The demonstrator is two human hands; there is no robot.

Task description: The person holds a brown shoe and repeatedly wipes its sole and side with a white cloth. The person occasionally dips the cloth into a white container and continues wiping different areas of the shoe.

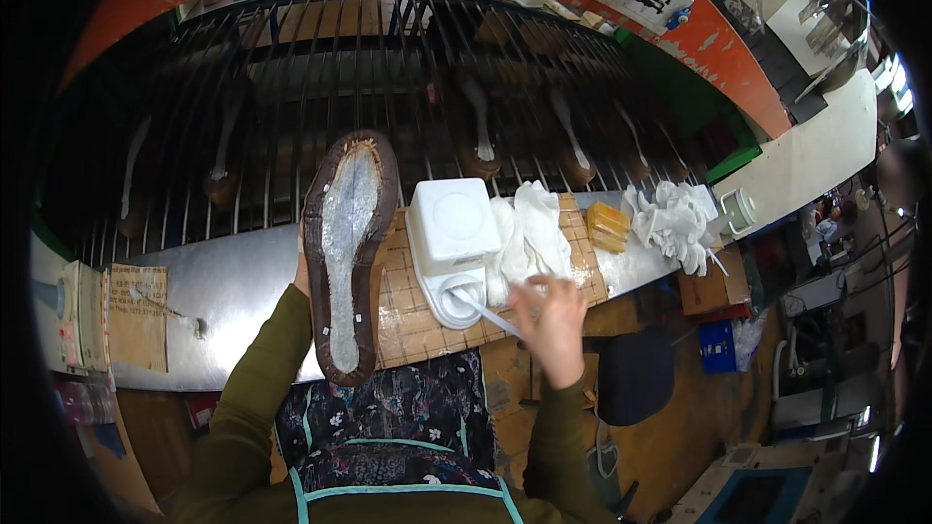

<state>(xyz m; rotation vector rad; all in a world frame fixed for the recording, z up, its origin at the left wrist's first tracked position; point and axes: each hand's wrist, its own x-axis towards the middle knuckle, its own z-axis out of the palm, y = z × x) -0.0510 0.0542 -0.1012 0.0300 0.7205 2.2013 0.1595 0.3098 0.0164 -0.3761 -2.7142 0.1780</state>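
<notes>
A brown shoe upper (386,189) is raised upright with its underside facing me. A pale, whitish strip runs down its middle, and gathered edges show at the toe. My left hand (302,274) is closed on the shoe's left side, its fingers mostly hidden behind it. To the right, a white plastic glue pot (454,223) has a small round cup at its near end. A white-handled brush (490,315) leans out of that cup. My right hand (553,322) is at the handle's outer end, fingers curled round it and slightly blurred.
White cloth gloves (534,238), a yellow block (608,227) and crumpled white gloves (675,223) lie right of the pot. A checked board (403,281) covers part of the metal bench (233,277). Beyond runs a barred rack (320,68) with several shoes (476,126).
</notes>
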